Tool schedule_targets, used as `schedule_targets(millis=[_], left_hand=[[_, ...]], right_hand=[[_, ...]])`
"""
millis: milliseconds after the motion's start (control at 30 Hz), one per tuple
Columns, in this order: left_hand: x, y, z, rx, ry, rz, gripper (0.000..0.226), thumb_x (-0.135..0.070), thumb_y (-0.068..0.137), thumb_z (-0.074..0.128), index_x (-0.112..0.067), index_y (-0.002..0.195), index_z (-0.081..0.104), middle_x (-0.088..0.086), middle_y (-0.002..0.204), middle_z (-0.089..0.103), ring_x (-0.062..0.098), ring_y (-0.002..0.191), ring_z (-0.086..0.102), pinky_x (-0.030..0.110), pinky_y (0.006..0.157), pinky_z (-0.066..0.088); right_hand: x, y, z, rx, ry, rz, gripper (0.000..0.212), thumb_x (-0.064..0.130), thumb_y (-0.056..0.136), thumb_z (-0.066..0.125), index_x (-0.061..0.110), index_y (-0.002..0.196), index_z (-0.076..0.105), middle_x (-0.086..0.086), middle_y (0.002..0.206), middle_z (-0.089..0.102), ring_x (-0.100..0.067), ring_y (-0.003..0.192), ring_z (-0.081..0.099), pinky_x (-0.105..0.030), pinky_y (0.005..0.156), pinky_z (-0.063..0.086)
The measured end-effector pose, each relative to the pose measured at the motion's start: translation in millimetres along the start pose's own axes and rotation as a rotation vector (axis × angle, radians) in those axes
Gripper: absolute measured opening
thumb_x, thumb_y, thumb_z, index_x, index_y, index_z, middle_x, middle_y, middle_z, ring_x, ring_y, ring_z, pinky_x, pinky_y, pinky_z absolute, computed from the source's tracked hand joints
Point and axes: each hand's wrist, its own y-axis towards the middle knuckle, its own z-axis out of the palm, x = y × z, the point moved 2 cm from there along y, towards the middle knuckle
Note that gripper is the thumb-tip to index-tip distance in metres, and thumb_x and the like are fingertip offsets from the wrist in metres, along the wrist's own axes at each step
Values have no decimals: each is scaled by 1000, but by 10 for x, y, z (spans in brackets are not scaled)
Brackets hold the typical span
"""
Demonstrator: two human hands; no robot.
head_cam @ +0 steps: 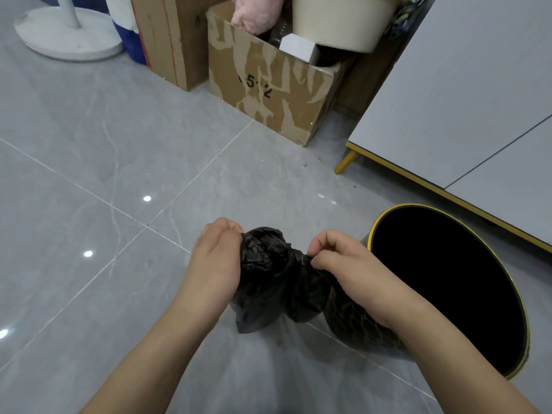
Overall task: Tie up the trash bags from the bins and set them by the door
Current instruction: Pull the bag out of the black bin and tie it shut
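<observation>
A black trash bag point(268, 276) hangs above the grey tiled floor in the lower middle of the head view, its top bunched and twisted into a knot-like lump. My left hand point(216, 258) grips the left side of the bunched top with curled fingers. My right hand point(337, 261) pinches the twisted plastic on the right side. Just right of the bag stands a round black bin point(385, 333) with a gold rim; its inside looks dark and I cannot tell what it holds.
A grey cabinet point(466, 115) with gold legs stands at the right. Worn cardboard boxes point(268, 85) holding a cream tub point(340, 22) and a pink soft item sit at the back. A white round fan base point(68, 37) is far left. Open floor lies left.
</observation>
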Motion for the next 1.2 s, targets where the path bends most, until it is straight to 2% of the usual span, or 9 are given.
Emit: schedule_targets(millis=[167, 367, 533, 633, 733, 800, 900, 1033, 1200], left_hand=[[-85, 50, 27, 91, -22, 17, 17, -16, 99, 43, -11, 87, 53, 3, 67, 47, 13, 55, 40, 21, 46, 34], [9, 167, 53, 53, -30, -96, 15, -24, 100, 42, -24, 92, 55, 1, 65, 42, 16, 57, 39, 28, 52, 32], [-44, 92, 25, 52, 708, 181, 44, -59, 95, 31, -19, 89, 48, -1, 75, 61, 18, 74, 58, 35, 63, 40], [-31, 58, 127, 44, 1025, 257, 45, -57, 92, 31, -16, 78, 44, 4, 78, 59, 28, 78, 56, 36, 69, 43], [-30, 56, 267, 67, 1124, 332, 42, -49, 90, 32, -15, 68, 43, 6, 76, 54, 30, 78, 53, 36, 70, 43], [-64, 85, 281, 119, 1059, 319, 43, -46, 91, 36, -15, 62, 42, 3, 68, 51, 27, 73, 53, 33, 62, 39], [-77, 176, 209, 200, 851, 206, 47, -46, 93, 44, -13, 59, 43, 1, 55, 48, 22, 59, 49, 31, 53, 33], [12, 298, 140, 168, 561, 122, 50, -51, 90, 53, -13, 58, 39, 3, 53, 39, 23, 54, 42, 31, 56, 34], [79, 349, 171, 138, 302, 109, 51, -51, 83, 64, -15, 55, 42, -1, 48, 36, 19, 47, 37, 28, 52, 31]], right_hand=[[-121, 90, 192, -63, -236, -82, 13, 14, 91, 52, 23, 83, 58, 8, 77, 54, -4, 58, 44, -14, 51, 32], [-184, 130, 315, -122, -431, -147, 16, 24, 97, 46, 21, 92, 61, 7, 95, 51, -3, 79, 48, -10, 62, 33], [-211, 152, 270, -279, -587, -234, 25, 25, 100, 43, 11, 97, 63, -1, 101, 42, -19, 93, 51, -28, 87, 43], [-194, 212, 265, -349, -693, -266, 26, 24, 101, 40, 9, 99, 61, -1, 99, 37, -21, 96, 45, -26, 83, 38], [-174, 357, 255, -383, -664, -177, 24, 22, 96, 42, 7, 94, 61, -2, 97, 39, -27, 99, 47, -32, 85, 40], [-166, 426, 248, -395, -549, -91, 23, 26, 91, 45, 10, 85, 60, -4, 96, 44, -29, 98, 48, -38, 88, 43], [-175, 429, 257, -468, -550, -114, 29, 33, 91, 45, 12, 74, 56, -4, 90, 47, -28, 92, 49, -35, 80, 42], [-208, 373, 299, -511, -670, -141, 36, 42, 97, 36, 16, 80, 54, -1, 81, 57, -24, 76, 54, -33, 62, 38], [-206, 371, 370, -503, -638, -116, 41, 52, 99, 29, 19, 83, 47, -1, 75, 60, -25, 68, 53, -35, 59, 39]])
